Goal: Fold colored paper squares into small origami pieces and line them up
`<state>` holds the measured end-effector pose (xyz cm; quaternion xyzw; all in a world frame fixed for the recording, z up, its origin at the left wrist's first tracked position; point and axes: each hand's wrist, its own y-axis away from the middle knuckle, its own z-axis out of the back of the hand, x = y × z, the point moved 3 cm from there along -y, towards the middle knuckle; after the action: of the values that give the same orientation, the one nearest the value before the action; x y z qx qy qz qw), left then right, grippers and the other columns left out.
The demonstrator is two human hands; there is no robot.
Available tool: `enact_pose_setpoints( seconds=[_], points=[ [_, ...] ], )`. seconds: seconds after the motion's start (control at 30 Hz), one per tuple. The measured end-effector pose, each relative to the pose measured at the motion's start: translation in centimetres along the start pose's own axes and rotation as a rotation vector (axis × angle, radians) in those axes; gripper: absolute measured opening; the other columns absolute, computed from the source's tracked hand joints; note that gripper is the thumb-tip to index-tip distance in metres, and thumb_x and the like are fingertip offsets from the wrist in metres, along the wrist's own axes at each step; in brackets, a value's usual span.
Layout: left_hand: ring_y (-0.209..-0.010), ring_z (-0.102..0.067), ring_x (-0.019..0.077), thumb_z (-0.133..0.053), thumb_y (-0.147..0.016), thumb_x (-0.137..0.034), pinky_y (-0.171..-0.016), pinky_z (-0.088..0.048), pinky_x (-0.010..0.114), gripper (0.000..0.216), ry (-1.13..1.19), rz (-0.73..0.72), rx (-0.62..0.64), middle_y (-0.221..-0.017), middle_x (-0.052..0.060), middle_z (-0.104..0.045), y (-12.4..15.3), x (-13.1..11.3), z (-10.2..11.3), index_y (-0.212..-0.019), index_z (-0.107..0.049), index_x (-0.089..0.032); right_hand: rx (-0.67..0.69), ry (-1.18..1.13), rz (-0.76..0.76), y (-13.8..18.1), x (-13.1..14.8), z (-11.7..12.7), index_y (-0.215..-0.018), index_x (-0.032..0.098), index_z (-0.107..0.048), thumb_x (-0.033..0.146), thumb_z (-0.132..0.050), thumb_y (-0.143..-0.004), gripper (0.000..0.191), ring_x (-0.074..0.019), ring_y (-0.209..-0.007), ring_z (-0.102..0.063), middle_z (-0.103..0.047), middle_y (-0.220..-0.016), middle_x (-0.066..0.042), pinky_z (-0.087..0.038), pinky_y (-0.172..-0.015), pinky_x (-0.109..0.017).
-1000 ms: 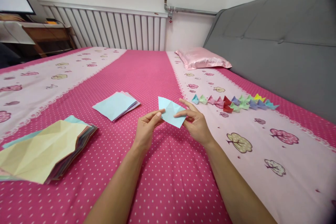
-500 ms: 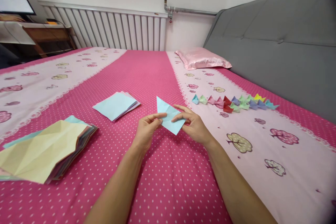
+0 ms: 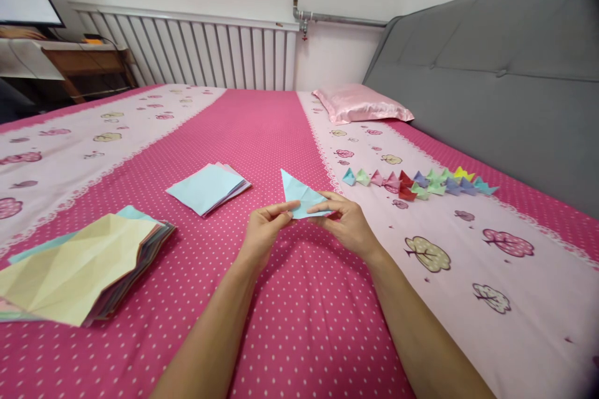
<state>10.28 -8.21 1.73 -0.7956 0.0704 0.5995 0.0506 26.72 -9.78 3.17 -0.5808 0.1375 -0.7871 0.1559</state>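
Observation:
Both my hands hold a light blue sheet of paper (image 3: 297, 194) above the pink dotted bedspread (image 3: 290, 299). The sheet is folded into a triangle that points up and away. My left hand (image 3: 264, 230) pinches its near left edge between thumb and fingers. My right hand (image 3: 345, 223) pinches its right side, fingers curled over the fold. A small stack of square papers (image 3: 208, 187), light blue on top, lies to the left of my hands. A bigger stack of creased sheets (image 3: 79, 265), pale yellow on top, lies at the near left.
A row of several small folded paper figures (image 3: 418, 182) in mixed colours lies on the pale band of the bedspread to the right. A pink pillow (image 3: 360, 104) lies by the grey headboard (image 3: 491, 68). A radiator (image 3: 196, 53) and a wooden desk (image 3: 84, 62) stand behind the bed.
The blue paper has been folded flatter, from a wider open shape into a narrow triangle. Both hands have closed in on it and sunk slightly.

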Motion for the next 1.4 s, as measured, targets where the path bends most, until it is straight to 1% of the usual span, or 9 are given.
enact_pose_setpoints(
  seconds=[0.23,0.43,0.73,0.87,1.07,1.13,1.23,1.3,1.4],
  points=[
    [-0.068,-0.062,0.0138,-0.078,-0.052,-0.025,-0.071,-0.048,0.026,0.034,-0.081,-0.019,-0.003,-0.079,0.007,-0.071,0.2,-0.4,-0.4,-0.084,-0.072,-0.017,-0.071,-0.010,0.033,-0.1,0.5,0.1,-0.079,0.021,-0.071,0.038,-0.064,-0.074,0.019,-0.0191,-0.085,-0.059,-0.065,-0.086,-0.005,-0.045,-0.075,-0.031],
    [-0.061,-0.061,0.0109,-0.079,-0.052,-0.027,-0.063,-0.047,0.022,0.030,-0.082,-0.061,-0.053,-0.072,0.005,-0.071,-0.1,-0.3,-0.2,-0.080,-0.073,-0.018,-0.183,0.005,-0.068,0.2,0.9,-0.3,-0.063,0.015,-0.063,0.041,-0.063,-0.072,0.028,-0.0103,-0.054,-0.045,-0.052,-0.059,0.002,-0.036,-0.052,-0.023],
    [-0.059,-0.060,0.0092,-0.079,-0.052,-0.025,-0.062,-0.047,0.021,0.028,-0.045,-0.056,-0.079,-0.067,0.003,-0.071,-0.1,-0.1,-0.2,-0.079,-0.072,-0.018,-0.329,-0.114,-0.121,0.7,1.0,-1.1,-0.071,0.017,-0.052,0.036,-0.068,-0.067,0.025,-0.0086,-0.054,-0.045,-0.052,-0.062,0.005,-0.038,-0.052,-0.022],
    [-0.061,-0.061,0.0102,-0.079,-0.052,-0.023,-0.063,-0.047,0.022,0.049,-0.003,-0.085,-0.038,-0.072,0.003,-0.071,-0.2,-0.3,-0.4,-0.100,-0.067,-0.018,-0.383,-0.174,-0.146,0.7,0.8,-1.2,-0.076,0.021,-0.045,0.031,-0.071,-0.063,0.030,-0.0081,-0.051,-0.047,-0.051,-0.061,0.007,-0.038,-0.050,-0.021],
    [-0.053,-0.060,0.0104,-0.078,-0.054,-0.021,-0.058,-0.046,0.021,0.096,-0.016,-0.090,-0.002,-0.060,-0.002,-0.068,-0.2,-0.5,-0.4,-0.136,-0.030,-0.020,-0.421,-0.225,-0.142,0.7,0.9,-1.1,-0.091,0.021,-0.047,0.029,-0.071,-0.063,0.038,-0.0120,-0.058,-0.057,-0.059,-0.067,0.004,-0.045,-0.057,-0.024],
    [-0.051,-0.059,0.0109,-0.079,-0.053,-0.023,-0.055,-0.045,0.021,0.089,-0.056,-0.049,0.020,-0.058,-0.001,-0.067,-0.2,-0.3,-0.4,-0.132,-0.038,-0.016,-0.439,-0.259,-0.128,0.6,1.0,-1.0,-0.093,0.021,-0.047,0.027,-0.071,-0.064,0.038,-0.0120,-0.058,-0.057,-0.059,-0.065,0.004,-0.046,-0.058,-0.025],
    [-0.050,-0.058,0.0113,-0.078,-0.053,-0.028,-0.052,-0.045,0.021,0.047,-0.138,0.053,0.101,-0.058,0.005,-0.067,0.0,0.2,-0.8,-0.095,-0.066,-0.009,-0.430,-0.349,-0.118,0.5,0.9,-1.0,-0.097,0.021,-0.048,0.026,-0.071,-0.065,0.040,-0.0123,-0.060,-0.059,-0.061,-0.064,0.004,-0.047,-0.061,-0.026],
    [-0.051,-0.059,0.0125,-0.077,-0.055,-0.031,-0.053,-0.046,0.023,0.029,-0.174,0.112,0.150,-0.060,0.008,-0.068,0.2,0.5,-0.9,-0.071,-0.069,-0.008,-0.417,-0.402,-0.128,0.5,0.7,-1.1,-0.098,0.021,-0.049,0.026,-0.071,-0.064,0.041,-0.0122,-0.060,-0.059,-0.061,-0.063,0.005,-0.048,-0.062,-0.026],
    [-0.054,-0.060,0.0135,-0.075,-0.058,-0.032,-0.055,-0.047,0.023,0.025,-0.151,0.113,0.169,-0.062,0.008,-0.068,0.3,0.7,-0.9,-0.068,-0.069,-0.010,-0.333,-0.434,-0.171,0.3,0.3,-1.5,-0.094,0.019,-0.055,0.027,-0.072,-0.063,0.037,-0.0133,-0.064,-0.061,-0.064,-0.068,0.002,-0.048,-0.065,-0.027]
  ],
)
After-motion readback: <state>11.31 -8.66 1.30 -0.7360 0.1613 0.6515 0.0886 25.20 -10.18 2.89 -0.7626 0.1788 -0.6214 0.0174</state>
